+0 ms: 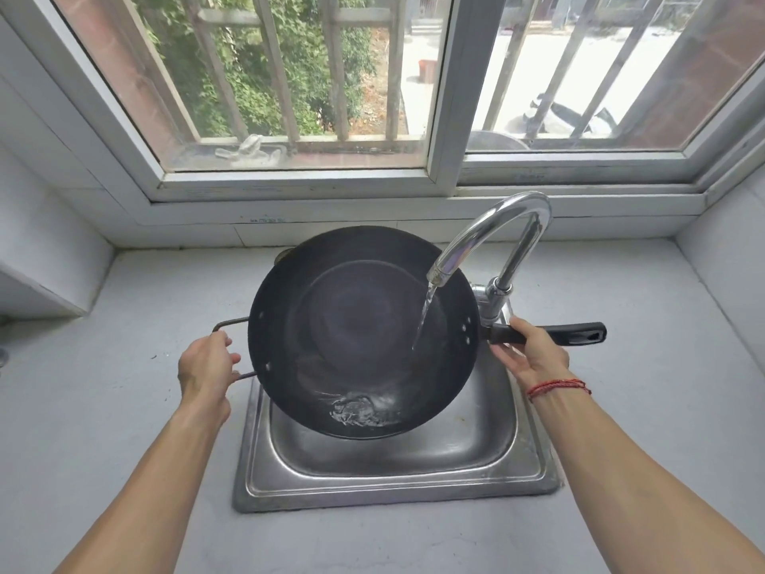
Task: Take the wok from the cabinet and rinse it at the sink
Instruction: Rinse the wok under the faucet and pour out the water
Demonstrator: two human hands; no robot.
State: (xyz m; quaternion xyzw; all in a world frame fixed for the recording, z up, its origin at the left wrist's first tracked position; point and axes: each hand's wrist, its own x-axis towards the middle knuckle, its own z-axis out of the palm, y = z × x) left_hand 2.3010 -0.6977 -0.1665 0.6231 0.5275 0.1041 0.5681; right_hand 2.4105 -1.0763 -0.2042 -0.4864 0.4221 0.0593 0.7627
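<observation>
A black round wok (352,321) is held tilted toward me over the steel sink (397,474). My left hand (205,366) grips its wire loop handle on the left side. My right hand (528,352) is closed around the long black handle on the right. Water runs from the chrome gooseneck faucet (496,238) onto the wok's right inner wall. A small pool of water gathers at the wok's low near edge.
A grey countertop (124,408) surrounds the sink on all sides. Behind it a tiled ledge rises to a barred window (298,97). The faucet base (494,302) stands just behind the wok's long handle. A white wall block (41,258) juts in at left.
</observation>
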